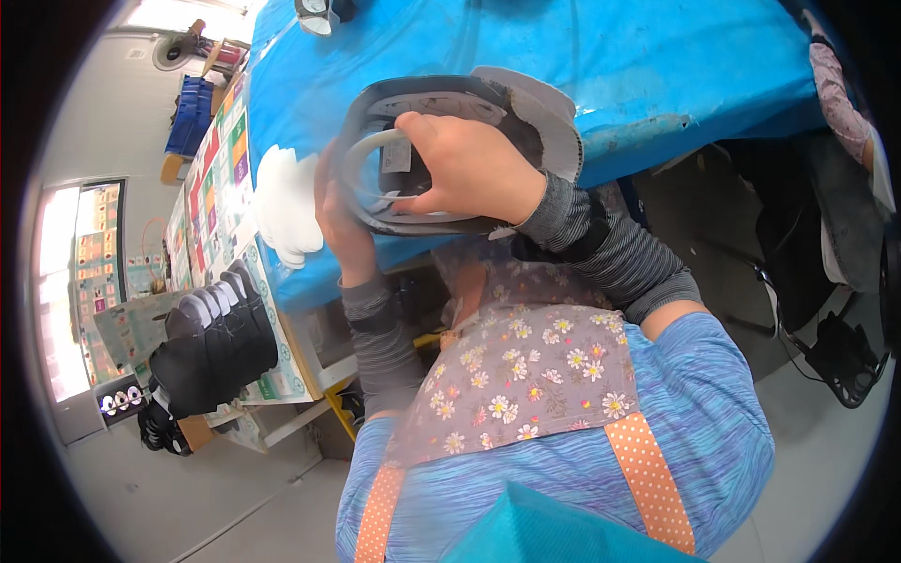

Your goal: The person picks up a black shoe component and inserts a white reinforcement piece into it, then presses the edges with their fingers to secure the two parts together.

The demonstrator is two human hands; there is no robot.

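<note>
A dark, open-topped rounded piece point(375, 94) with a pale lining is held over the near edge of the blue-covered table; its exact kind I cannot tell. Inside it a small white label point(397, 156) shows. My right hand point(483, 169) reaches over its opening, thumb and forefinger closed on the ends of a pale, see-through curved band point(357, 155). My left hand point(340, 211), partly blurred, grips the dark piece's left side, its fingertips hidden. A pale grey curved panel point(554, 117) stands along the right side.
White flat pieces point(284, 206) lie left of my hands on the blue table cover point(657, 56). Stacked black items point(221, 342) with grey curved parts stand at left. A black and white item point(317, 17) lies at the far edge. Another person's sleeve point(838, 98) shows at right, above a dark chair point(840, 352).
</note>
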